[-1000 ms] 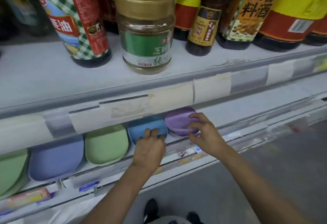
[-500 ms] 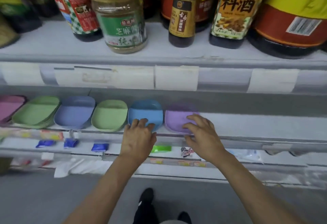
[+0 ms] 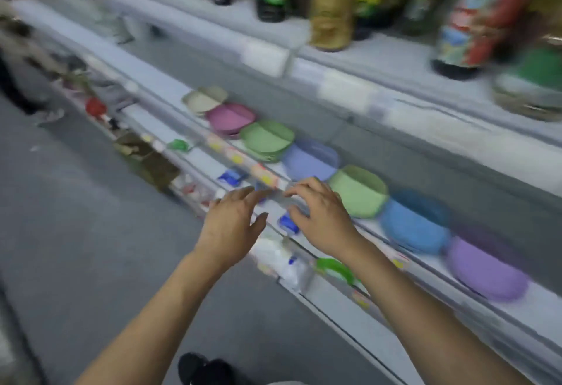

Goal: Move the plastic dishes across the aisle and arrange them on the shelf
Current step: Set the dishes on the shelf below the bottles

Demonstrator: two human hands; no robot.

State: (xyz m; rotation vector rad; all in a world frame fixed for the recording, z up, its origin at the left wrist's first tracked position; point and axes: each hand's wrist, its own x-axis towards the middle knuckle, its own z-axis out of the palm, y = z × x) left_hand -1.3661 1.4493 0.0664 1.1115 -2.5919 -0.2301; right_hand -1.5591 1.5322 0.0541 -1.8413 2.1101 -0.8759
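A row of plastic dishes lies on the low shelf (image 3: 194, 86), running from far left to near right: a beige dish (image 3: 205, 99), a pink dish (image 3: 230, 118), a green stack (image 3: 267, 139), a lavender-blue dish (image 3: 310, 160), a green dish (image 3: 359, 191), a blue dish (image 3: 415, 223) and a purple dish (image 3: 486, 267). My left hand (image 3: 234, 222) and my right hand (image 3: 319, 214) hover in front of the shelf edge, fingers spread, holding nothing. Both are apart from the dishes. The view is motion-blurred.
Bottles and jars (image 3: 333, 4) stand on the upper shelf. Small packets, a red item (image 3: 95, 106) and a green item (image 3: 334, 266) lie on the lowest ledge. A brown box (image 3: 146, 156) sits by the grey aisle floor (image 3: 76, 232). My shoes (image 3: 206, 368) show below.
My hands have come off the blue and purple dishes and pulled back from the shelf. The view has swung left, so the dish row now runs diagonally.
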